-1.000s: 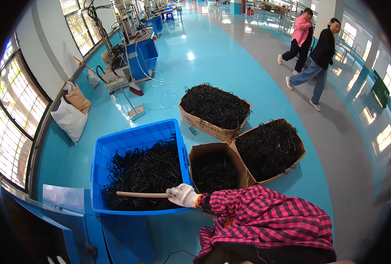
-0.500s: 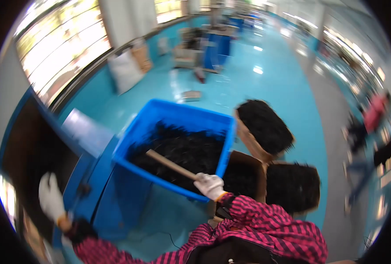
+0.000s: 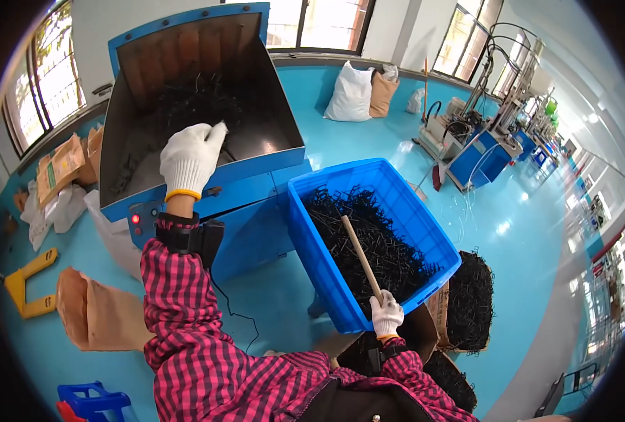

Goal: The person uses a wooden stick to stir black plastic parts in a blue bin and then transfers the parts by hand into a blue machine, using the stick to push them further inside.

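Observation:
My right hand (image 3: 387,314), in a white knit glove, is closed round the lower end of a wooden stick (image 3: 361,253). The stick slants over a blue plastic bin (image 3: 414,211) holding a heap of thin black plastic pieces (image 3: 386,246). My left hand (image 3: 191,156), gloved too, is over the front part of a blue machine's metal hopper (image 3: 259,133). Its thumb stands apart and nothing shows in its grasp; the other fingers are partly hidden behind the back of the hand. More black pieces (image 3: 196,102) lie deeper in the hopper.
Cardboard boxes of black pieces (image 3: 470,302) stand right of the bin. A brown paper bag (image 3: 105,309), a yellow forked frame (image 3: 31,285) and a blue plastic stool (image 3: 94,401) are at left. A white sack (image 3: 349,93) leans by the far wall; a cable (image 3: 238,314) hangs below the machine.
My view has swung left, bringing the whole hopper into sight. My left hand is now over the hopper's front. The right hand still grips the stick above the bin.

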Demonstrator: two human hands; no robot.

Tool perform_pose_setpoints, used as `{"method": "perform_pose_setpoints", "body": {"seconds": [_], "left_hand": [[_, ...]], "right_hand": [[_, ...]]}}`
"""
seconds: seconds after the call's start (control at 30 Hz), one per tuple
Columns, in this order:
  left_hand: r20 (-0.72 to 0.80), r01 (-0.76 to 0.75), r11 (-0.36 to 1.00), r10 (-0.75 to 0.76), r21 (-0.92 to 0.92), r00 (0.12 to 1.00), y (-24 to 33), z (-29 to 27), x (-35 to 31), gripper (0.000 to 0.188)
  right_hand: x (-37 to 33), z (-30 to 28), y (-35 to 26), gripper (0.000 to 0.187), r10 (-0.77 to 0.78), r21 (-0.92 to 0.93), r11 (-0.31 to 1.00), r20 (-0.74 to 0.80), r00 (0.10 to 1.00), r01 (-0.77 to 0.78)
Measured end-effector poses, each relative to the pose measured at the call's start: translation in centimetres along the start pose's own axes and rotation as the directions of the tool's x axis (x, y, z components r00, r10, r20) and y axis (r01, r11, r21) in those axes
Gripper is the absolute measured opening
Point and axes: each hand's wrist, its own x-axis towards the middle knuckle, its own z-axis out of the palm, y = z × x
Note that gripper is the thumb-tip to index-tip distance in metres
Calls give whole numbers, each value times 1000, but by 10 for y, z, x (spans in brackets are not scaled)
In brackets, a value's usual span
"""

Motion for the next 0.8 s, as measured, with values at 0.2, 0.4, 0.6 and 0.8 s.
{"method": "perform_pose_setpoints", "body": {"seconds": [0.2, 0.4, 0.6, 0.8], "left_hand": [[-30, -163, 976, 160, -143, 987, -19, 29, 7, 35], [-615, -410, 910, 292, -57, 733, -21, 40, 16, 27], [-463, -230, 949, 108, -214, 880, -58, -11, 13, 24], [-152, 17, 960, 27, 280, 988, -123, -63, 31, 27]], "right_hand": [[-2, -1, 2, 34, 18, -38, 999, 15, 1000, -17], [-2, 1, -7, 36, 45, -103, 994, 6, 999, -44], [0, -1, -5, 35, 22, -122, 992, -15, 1000, -24], [-2, 4, -2, 34, 30, -121, 992, -26, 999, -33]]}}
